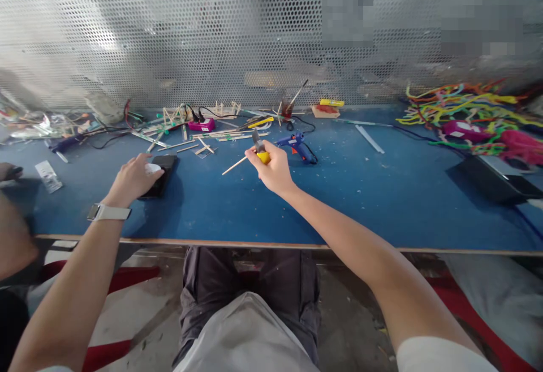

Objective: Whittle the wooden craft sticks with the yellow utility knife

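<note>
My left hand [133, 178], with a pale-banded watch on its wrist, curls its fingers around a small white rounded object [153, 168]. This object is just above or on a flat black case [166, 175]; whether it touches the case I cannot tell. In front of me, my right hand [274, 168] is closed on a yellow-and-grey hand tool [263, 156], its dark end pointing up and away. A thin wooden stick [233, 166] reaches out to the left from the right hand's fingertips; its inner end is hidden. Beyond that hand lies a blue glue gun [298, 145].
Wooden sticks [206, 146], a purple plug block [201, 125] and cables crowd the table's back. Bright pipe cleaners [458, 106] and a black box [494, 180] lie right. A perforated metal screen [212, 33] rises behind. Another person's hand [9, 172] rests at far left.
</note>
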Demonstrator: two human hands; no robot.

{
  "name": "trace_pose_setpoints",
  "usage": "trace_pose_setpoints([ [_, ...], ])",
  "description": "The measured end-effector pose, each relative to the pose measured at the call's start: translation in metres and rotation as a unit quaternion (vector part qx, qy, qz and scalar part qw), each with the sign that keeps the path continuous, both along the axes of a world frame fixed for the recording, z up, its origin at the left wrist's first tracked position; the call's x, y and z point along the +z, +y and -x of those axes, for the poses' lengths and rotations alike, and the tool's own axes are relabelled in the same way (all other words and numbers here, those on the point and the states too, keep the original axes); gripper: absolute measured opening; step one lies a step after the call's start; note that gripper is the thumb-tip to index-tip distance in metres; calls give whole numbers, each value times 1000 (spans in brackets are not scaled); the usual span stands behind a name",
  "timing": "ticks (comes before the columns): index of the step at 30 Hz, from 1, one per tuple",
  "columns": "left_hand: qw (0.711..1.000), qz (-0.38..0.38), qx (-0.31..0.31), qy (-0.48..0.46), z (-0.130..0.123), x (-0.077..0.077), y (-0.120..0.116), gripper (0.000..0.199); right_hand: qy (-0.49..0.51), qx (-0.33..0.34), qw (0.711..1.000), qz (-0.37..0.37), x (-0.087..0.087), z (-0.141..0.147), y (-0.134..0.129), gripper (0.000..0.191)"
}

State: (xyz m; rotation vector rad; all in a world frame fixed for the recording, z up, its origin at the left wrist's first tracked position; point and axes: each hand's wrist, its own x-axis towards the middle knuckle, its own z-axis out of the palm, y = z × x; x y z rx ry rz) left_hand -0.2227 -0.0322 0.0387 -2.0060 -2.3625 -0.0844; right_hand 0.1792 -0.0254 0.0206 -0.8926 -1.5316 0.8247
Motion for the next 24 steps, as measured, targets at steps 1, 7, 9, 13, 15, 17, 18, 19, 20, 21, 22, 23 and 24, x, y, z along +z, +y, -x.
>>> trace_pose_setpoints([
  [1,1000,-1,4,0,2,0,5,79,-3,-1,1000,2,0,0,0,65],
  [7,999,11,30,3,25,6,44,71,-12,3,1000,-2,-1,0,-1,65],
  [9,999,16,46,5,29,7,55,67,-11,4,1000,-1,-2,0,-1,64],
  [13,998,-4,57,-14,22,8,66,67,-13,15,1000,-6,-3,0,-2,63],
  [15,998,-20,57,-23,12,8,71,71,-19,15,1000,-2,-3,1,-3,63],
  [17,997,-23,60,-34,1,9,78,72,-25,15,1000,5,-4,1,-4,64],
  [18,997,-22,64,-38,-3,10,82,73,-27,15,1000,7,-3,2,-4,64],
  [19,997,-19,65,-42,-8,10,85,74,-28,15,999,9,-3,2,-5,64],
  [20,997,-14,65,-46,-12,10,89,74,-29,16,999,10,-3,2,-5,64],
  [21,997,-9,63,-51,-16,10,91,74,-30,16,999,10,-3,1,-5,64],
  [22,997,-7,61,-54,-19,9,93,75,-31,14,999,10,-2,1,-5,64],
  [23,997,-9,60,-57,-22,7,94,75,-32,13,999,11,-2,1,-5,65],
  [24,996,-14,58,-60,-24,5,94,75,-32,11,999,10,-2,0,-5,65],
])
